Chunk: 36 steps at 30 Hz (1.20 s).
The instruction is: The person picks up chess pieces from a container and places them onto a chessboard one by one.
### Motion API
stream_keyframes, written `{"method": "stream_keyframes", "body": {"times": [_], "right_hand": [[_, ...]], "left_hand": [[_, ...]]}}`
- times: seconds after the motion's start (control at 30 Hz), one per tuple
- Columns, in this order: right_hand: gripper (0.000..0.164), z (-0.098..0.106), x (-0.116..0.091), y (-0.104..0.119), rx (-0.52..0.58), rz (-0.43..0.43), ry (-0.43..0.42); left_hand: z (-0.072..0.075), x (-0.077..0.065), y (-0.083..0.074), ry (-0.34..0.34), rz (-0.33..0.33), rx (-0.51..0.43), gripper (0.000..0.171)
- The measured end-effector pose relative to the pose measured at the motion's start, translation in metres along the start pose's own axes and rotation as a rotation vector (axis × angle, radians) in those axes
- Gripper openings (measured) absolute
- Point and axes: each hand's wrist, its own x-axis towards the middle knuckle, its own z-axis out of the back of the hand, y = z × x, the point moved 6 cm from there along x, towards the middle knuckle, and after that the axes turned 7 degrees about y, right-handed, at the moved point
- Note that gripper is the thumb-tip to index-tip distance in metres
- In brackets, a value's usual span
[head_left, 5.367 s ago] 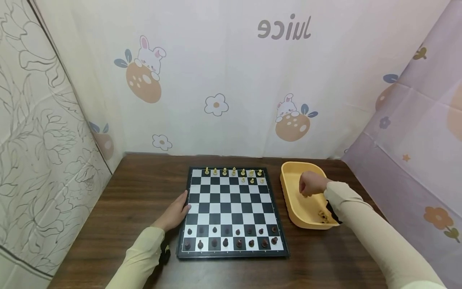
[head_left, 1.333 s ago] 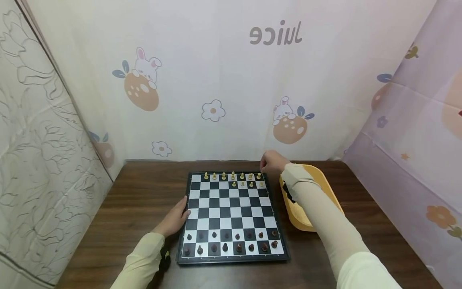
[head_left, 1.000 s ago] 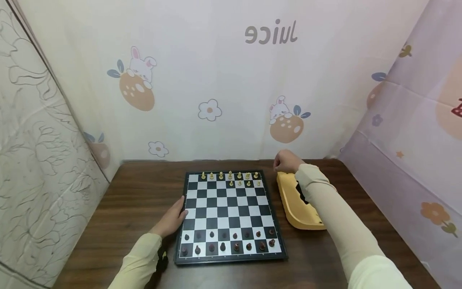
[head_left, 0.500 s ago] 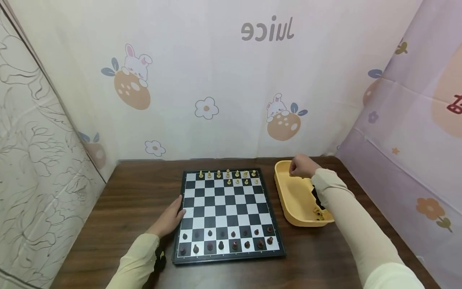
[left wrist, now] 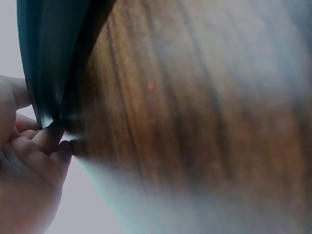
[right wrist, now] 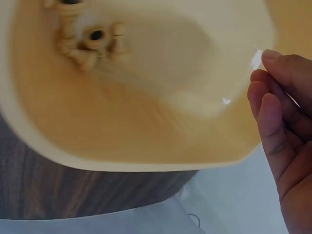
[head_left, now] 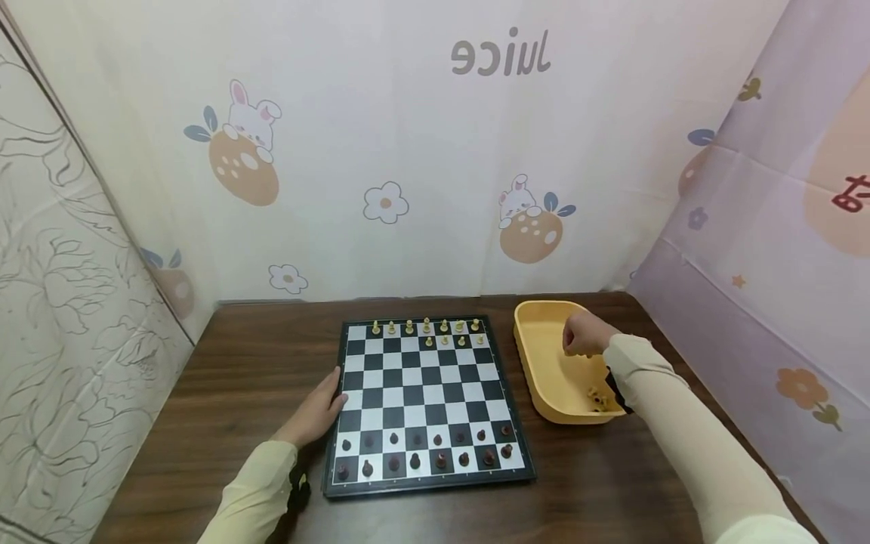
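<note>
A black-framed chessboard (head_left: 412,396) lies on the table. Its left edge is pinched by my left hand (head_left: 311,412), thumb on top; the left wrist view shows fingers (left wrist: 53,139) curled against the board's dark side. My right hand (head_left: 587,335) hovers over a yellow plastic basin (head_left: 526,363), and the right wrist view shows its fingers (right wrist: 270,117) loosely bent with nothing visible between them. Several cream chess pieces (right wrist: 97,41) lie heaped in one corner of the basin. Cream pieces (head_left: 427,326) stand along the board's far side, dark pieces (head_left: 440,459) along its near side.
The dark wooden table (head_left: 251,363) ends at a patterned curtain (head_left: 326,151) at the back, with more cloth on both sides. A narrow strip of table separates the board from the basin.
A further cream pawn now stands in the second row on the far side. My right hand has drawn back from the board's far right corner to above the basin. My left hand keeps its hold.
</note>
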Motion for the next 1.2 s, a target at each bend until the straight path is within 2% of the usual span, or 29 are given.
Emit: {"method": "stream_keyframes", "body": {"times": [0.43, 0.6, 0.77, 1.07, 1.2], "right_hand": [[0.020, -0.024, -0.018, 0.005, -0.090, -0.003, 0.091], [0.025, -0.030, -0.021, 0.006, -0.099, 0.078, 0.105], [0.029, -0.042, -0.020, 0.002, -0.193, 0.143, 0.115], [0.037, -0.056, -0.019, -0.006, -0.356, 0.201, 0.105], [0.043, -0.059, -0.021, -0.003, -0.413, 0.228, 0.098]], "left_hand": [[0.001, -0.001, -0.001, -0.008, -0.024, 0.007, 0.062], [0.001, -0.001, -0.001, -0.003, -0.023, -0.004, 0.062], [0.000, -0.001, -0.001, 0.004, -0.011, -0.011, 0.062], [0.001, -0.001, 0.000, 0.001, -0.017, -0.009, 0.062], [0.000, -0.001, 0.000, -0.001, -0.021, -0.010, 0.062]]}}
